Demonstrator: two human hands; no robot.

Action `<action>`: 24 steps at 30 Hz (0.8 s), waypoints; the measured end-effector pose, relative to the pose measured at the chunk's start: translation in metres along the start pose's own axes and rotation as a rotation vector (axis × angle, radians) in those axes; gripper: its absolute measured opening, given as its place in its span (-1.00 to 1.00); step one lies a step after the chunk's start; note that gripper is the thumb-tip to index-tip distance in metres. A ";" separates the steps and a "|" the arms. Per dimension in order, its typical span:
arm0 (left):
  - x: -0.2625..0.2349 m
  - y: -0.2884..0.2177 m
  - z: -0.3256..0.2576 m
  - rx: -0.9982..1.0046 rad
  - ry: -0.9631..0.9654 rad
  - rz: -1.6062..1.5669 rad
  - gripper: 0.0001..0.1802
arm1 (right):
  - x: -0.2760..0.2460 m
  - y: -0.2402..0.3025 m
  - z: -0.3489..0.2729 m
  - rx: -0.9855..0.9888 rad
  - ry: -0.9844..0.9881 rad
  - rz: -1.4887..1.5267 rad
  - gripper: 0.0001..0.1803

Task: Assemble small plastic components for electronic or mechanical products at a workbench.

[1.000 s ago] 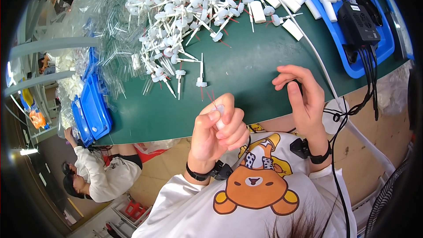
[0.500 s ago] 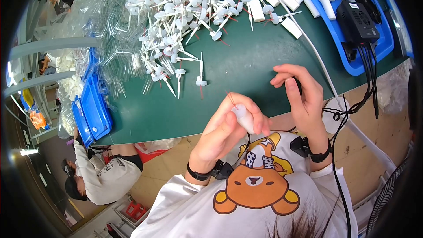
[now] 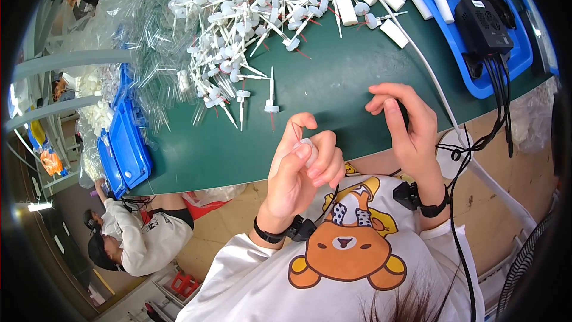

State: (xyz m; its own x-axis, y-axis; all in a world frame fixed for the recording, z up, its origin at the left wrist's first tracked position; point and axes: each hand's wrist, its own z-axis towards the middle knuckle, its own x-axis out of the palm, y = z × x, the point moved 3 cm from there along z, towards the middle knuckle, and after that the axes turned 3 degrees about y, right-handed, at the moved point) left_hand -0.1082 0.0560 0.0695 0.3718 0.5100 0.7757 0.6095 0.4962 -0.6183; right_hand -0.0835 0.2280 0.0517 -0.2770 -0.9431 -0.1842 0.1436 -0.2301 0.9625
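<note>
My left hand (image 3: 301, 170) is raised near my chest, its thumb and fingers pinched around a small white plastic cap (image 3: 307, 146). To its right, my right hand (image 3: 405, 122) hovers over the near edge of the green table (image 3: 333, 77) with curled, spread fingers and nothing visible in them. A large heap of white pump parts with thin stems (image 3: 250, 18) covers the far left of the table. One single pump part (image 3: 271, 98) lies apart from the heap, just beyond my left hand.
A blue tray (image 3: 459, 42) at the far right holds white cylinders (image 3: 432, 0) and a black box (image 3: 479, 18) with cables running down. Clear thin tubes (image 3: 149, 42) pile at the left beside another blue tray (image 3: 128, 149). Another person (image 3: 137, 235) sits lower left.
My left hand has turned and its fingers have closed around the white cap, shifting slightly right. My right hand has stayed roughly in place above the table edge.
</note>
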 end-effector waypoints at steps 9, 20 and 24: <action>0.007 0.003 0.000 0.069 0.023 0.171 -0.72 | -0.001 -0.001 -0.001 0.017 0.002 0.007 -0.84; 0.010 0.013 -0.006 -0.172 0.144 0.029 -0.40 | 0.035 0.011 -0.027 0.547 0.537 1.054 -0.56; 0.013 0.012 -0.009 -0.241 0.048 0.181 -0.57 | 0.046 0.003 -0.033 0.615 0.682 1.142 -0.46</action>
State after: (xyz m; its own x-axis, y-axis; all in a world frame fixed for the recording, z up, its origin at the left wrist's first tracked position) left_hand -0.0896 0.0626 0.0735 0.5181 0.5385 0.6645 0.6771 0.2164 -0.7033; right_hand -0.0642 0.1762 0.0391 0.2256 -0.5075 0.8316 -0.4957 0.6751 0.5464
